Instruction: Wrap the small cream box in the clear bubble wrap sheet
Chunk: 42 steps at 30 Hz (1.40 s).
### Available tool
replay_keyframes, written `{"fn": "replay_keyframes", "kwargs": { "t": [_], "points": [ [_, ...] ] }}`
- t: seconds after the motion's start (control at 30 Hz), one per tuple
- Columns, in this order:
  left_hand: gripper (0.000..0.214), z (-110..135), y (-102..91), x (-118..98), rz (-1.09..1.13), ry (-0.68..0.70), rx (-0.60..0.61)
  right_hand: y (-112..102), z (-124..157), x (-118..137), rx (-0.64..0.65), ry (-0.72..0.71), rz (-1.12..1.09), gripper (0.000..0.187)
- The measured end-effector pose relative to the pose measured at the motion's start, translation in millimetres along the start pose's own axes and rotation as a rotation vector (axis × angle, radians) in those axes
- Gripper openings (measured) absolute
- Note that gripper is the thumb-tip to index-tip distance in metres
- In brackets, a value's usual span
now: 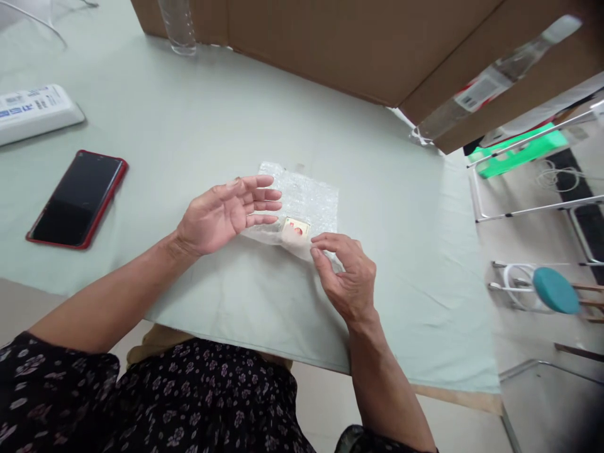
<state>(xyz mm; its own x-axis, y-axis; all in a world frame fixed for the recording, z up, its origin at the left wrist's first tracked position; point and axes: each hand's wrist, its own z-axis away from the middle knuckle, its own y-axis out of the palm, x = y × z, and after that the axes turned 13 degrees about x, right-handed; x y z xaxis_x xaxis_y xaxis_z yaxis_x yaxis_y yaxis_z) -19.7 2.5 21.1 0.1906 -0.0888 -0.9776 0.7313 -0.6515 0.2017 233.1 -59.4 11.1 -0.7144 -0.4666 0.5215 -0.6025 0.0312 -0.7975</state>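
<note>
So here's where we are: our left hand [221, 214] is wide open, palm turned toward the right, fingers spread and not gripping anything. Its fingertips sit just over the left edge of the bubble wrap [309, 195]. Can't tell if they actually touch it.

Our right hand [348, 277] is curled, with thumb and forefinger pinched on the near edge of the wrap, just beside the card [296, 228]. The card is a tan square with a red spot. It lies at the wrap's near edge, between our two hands. Whether it's on top of the plastic or tucked under a fold, we honestly can't tell.

The wrap lies flat on the table [189, 126], which has a pale green cloth over it, roughly mid-table in front of us.

Other stuff around: a phone [78, 198] in a red case, face up, well off to the left. A white box [33, 112] sits beyond it. A big carton [330, 44] runs along the far edge, with a clear bottle [178, 25] standing by it and another bottle [495, 75] tilted against its right end. A teal stool [555, 289] is off to the right on the floor.
</note>
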Motion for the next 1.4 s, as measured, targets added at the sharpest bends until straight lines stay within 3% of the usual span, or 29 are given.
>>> {"fn": "replay_keyframes", "kwargs": {
  "t": [0.1,0.23,0.4,0.73,0.87,1.03,1.23,1.4],
  "points": [
    [0.087,-0.8,1.7,-2.6,-0.055,-0.043,-0.028,2.3,-5.7,-0.7,-0.083,0.038,-0.058,0.009],
    [0.09,-0.2,4.3,-1.1,-0.058,-0.021,-0.052,10.7,-18.7,-8.9,-0.098,0.117,-0.095,0.013],
    [0.081,-1.0,7.5,9.1,-0.131,0.005,-0.092,24.9,-27.4,-18.3,-0.056,0.118,-0.128,0.018],
    [0.039,-5.5,16.1,14.7,-0.262,-0.219,-0.28,20.1,-37.1,-16.2,-0.041,0.066,0.003,0.019],
    [0.042,-8.2,15.3,16.6,-0.268,-0.269,-0.33,24.0,-45.1,-30.9,0.02,0.129,-0.003,0.015],
    [0.051,-7.5,15.4,16.2,-0.313,-0.292,-0.317,25.5,-35.4,-39.6,-0.067,0.142,-0.039,0.022],
    [0.051,-7.3,15.8,12.1,-0.335,-0.304,-0.329,17.8,-27.7,-32.3,0.175,0.02,-0.093,0.05],
    [0.045,-6.7,13.4,11.2,-0.333,-0.354,-0.291,23.6,-22.2,-18.4,0.224,-0.054,0.063,0.045]
  ]
}}
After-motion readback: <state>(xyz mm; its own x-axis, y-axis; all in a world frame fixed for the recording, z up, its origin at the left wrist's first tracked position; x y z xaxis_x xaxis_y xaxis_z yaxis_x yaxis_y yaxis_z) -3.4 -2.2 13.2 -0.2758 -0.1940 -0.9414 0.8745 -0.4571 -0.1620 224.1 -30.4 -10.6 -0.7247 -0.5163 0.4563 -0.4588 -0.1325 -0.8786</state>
